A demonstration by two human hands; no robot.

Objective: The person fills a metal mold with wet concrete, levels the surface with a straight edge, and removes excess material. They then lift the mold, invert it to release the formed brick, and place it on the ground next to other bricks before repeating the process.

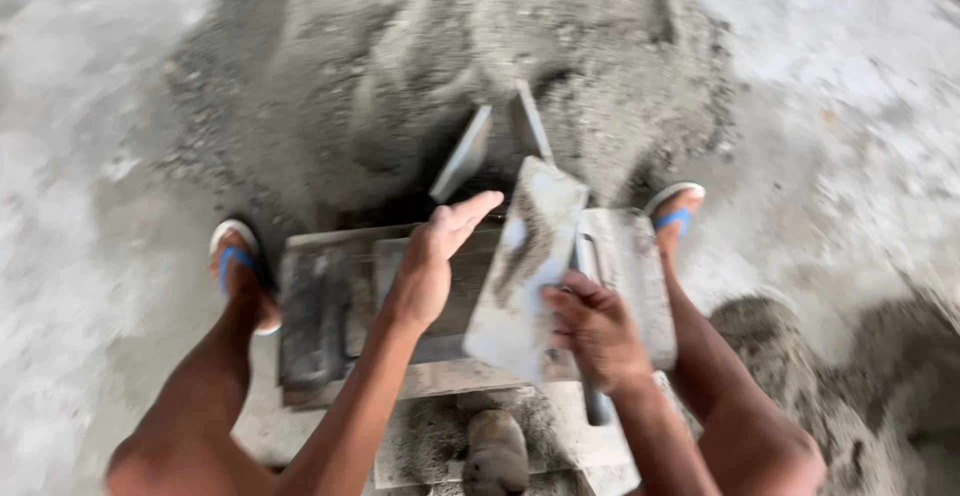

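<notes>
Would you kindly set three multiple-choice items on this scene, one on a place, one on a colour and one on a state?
1. Where does the grey sand pile lie?
A. Beyond the mould, ahead of the feet
B. On the person's lap
C. Inside a bucket

2. What colour are the sandal straps?
A. Red
B. Blue
C. Black

3. How is the left hand held?
A. Clenched in a fist
B. Gripping a shovel
C. Open, fingers stretched out flat

Answers:
1. A, since the pile spreads over the floor past the metal mould.
2. B, since blue straps cross both feet.
3. C, since its fingers are stretched out and hold nothing, while the right hand grips the flat grey plate, tilted up on edge.
</notes>
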